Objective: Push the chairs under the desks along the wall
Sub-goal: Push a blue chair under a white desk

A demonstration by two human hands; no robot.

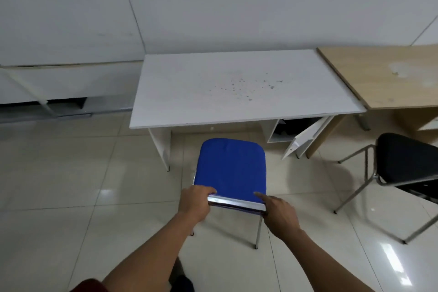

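A blue padded chair (231,168) with metal legs stands on the tiled floor, just in front of a white desk (189,92) set against the wall. The chair's front edge lies close to the desk's front edge. My left hand (195,204) grips the left end of the chrome bar at the chair's near edge. My right hand (279,213) holds the bar's right end, index finger stretched onto the blue cushion. At the right, a black chair (403,161) with a metal frame stands out from a wooden desk (384,73).
Under the white desk's right side a small cabinet (282,130) has its white door (308,136) hanging open toward the floor. A low white ledge with a dark gap (64,102) runs along the wall at left. Glossy floor tiles (83,173) spread left of the chair.
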